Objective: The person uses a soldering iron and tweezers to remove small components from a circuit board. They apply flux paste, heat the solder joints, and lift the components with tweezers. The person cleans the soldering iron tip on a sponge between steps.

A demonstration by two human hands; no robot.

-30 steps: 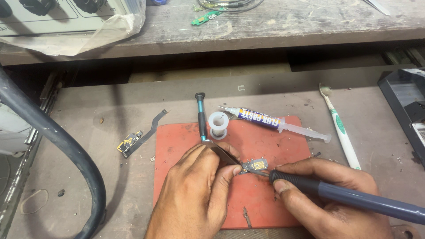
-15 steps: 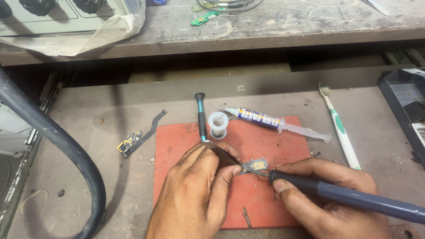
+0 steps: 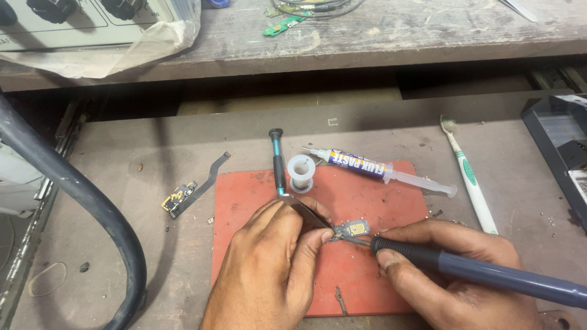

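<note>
Left hand [image 3: 269, 269]: pinches tweezers [image 3: 309, 215], tips on the small board [image 3: 353, 230].
Right hand [image 3: 455, 281]: grips soldering iron [image 3: 483, 274]; it lies right to left, tip at the board.
Board: on the red mat [image 3: 367, 201], middle.

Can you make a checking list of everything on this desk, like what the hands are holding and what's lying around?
Surface: brown worktop with a red mat on it, both scuffed and dusty.
Job's things: small circuit board on the mat; tweezers; soldering iron.
Clutter: screwdriver, solder spool, flux syringe, toothbrush, flex-cable part, rubber band.
Grips: left hand pinches the tweezers onto the board; right hand holds the iron, tip at the board.
Cables: thick dark hose at left; wires on the upper shelf.
Surroundings: knobbed machine under plastic; black tray.
</note>
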